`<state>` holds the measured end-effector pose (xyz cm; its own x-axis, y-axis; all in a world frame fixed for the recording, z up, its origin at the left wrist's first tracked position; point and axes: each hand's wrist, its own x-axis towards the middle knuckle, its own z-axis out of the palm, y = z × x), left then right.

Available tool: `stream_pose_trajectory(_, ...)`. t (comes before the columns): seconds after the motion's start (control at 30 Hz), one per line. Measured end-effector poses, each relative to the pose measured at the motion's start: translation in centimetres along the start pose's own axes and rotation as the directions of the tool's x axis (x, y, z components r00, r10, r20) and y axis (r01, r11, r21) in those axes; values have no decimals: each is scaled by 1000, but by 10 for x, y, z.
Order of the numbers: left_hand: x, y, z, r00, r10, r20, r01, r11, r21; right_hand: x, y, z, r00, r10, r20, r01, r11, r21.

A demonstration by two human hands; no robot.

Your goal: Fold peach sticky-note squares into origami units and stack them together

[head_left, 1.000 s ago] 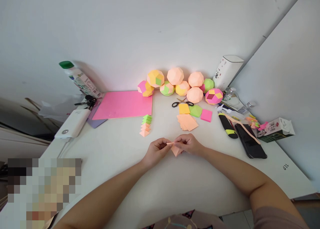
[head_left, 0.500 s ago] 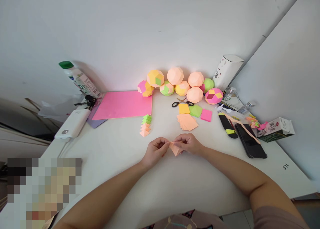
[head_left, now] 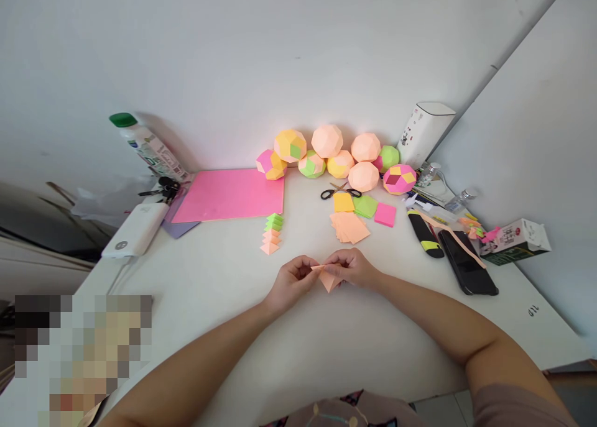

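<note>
Between both hands is a small piece of peach paper (head_left: pixel 329 281), folded, with a pointed corner hanging down. My left hand (head_left: pixel 293 282) pinches its left edge between thumb and fingers. On its other side my right hand (head_left: pixel 353 268) grips it, thumb lying across the front. Beyond the hands lies a fanned stack of peach paper squares (head_left: pixel 351 228). To the left of that stands a row of folded paper pieces (head_left: pixel 271 234), green at the far end and peach nearer me. Yellow (head_left: pixel 344 202), green (head_left: pixel 365 206) and pink (head_left: pixel 385 214) paper squares lie behind the peach stack.
Several faceted paper balls (head_left: pixel 327 142) line the wall. Black-handled scissors (head_left: pixel 341 192) lie before them. A pink sheet (head_left: pixel 233 194), a white power bank (head_left: pixel 135 230) and a bottle (head_left: pixel 152 146) are left; a phone (head_left: pixel 467 262), a cutter (head_left: pixel 425 234) and a carton (head_left: pixel 515 242) are right.
My left fingers have shifted very slightly at the paper's upper left edge. Both hands still hold the folded paper in the same place.
</note>
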<state>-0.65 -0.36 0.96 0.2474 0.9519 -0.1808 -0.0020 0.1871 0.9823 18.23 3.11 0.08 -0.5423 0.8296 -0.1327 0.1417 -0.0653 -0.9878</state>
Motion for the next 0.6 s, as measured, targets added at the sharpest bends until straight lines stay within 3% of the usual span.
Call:
stream_pose_trajectory(0.3, 0, -3, 1, 995, 98, -29, -91, 981, 171, 0, 4, 1, 999, -51, 6, 52, 995, -89)
stream_pose_trajectory(0.6, -2, 0, -2, 995, 1, -98, -5, 999, -49, 0, -1, -1, 1000, 1, 4, -1, 1000, 2)
